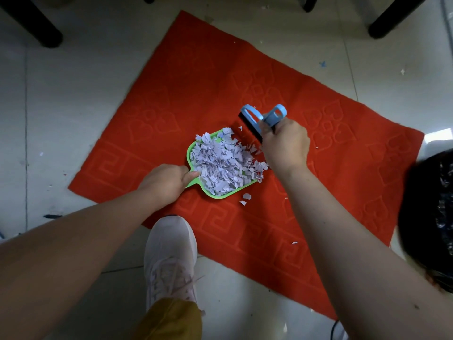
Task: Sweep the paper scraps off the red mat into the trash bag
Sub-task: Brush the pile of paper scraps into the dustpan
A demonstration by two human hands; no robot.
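Note:
A red mat [196, 77] lies on the tiled floor. In its middle sits a green dustpan [190, 154] heaped with white paper scraps [220, 163]. My left hand [166, 182] grips the dustpan's handle at its near left end. My right hand [285, 146] holds a blue hand brush [259, 117] with black bristles at the pan's open right edge. A few loose scraps [246, 198] lie on the mat just in front of the pan, and one more scrap [294, 242] nearer to me. A black trash bag [426, 212] stands at the right edge.
My white shoe [171, 256] rests on the mat's near edge, below the dustpan. Black furniture legs [36, 25] stand on the floor at the top left and top right [389, 23]. Small specks of paper dot the tiles beyond the mat.

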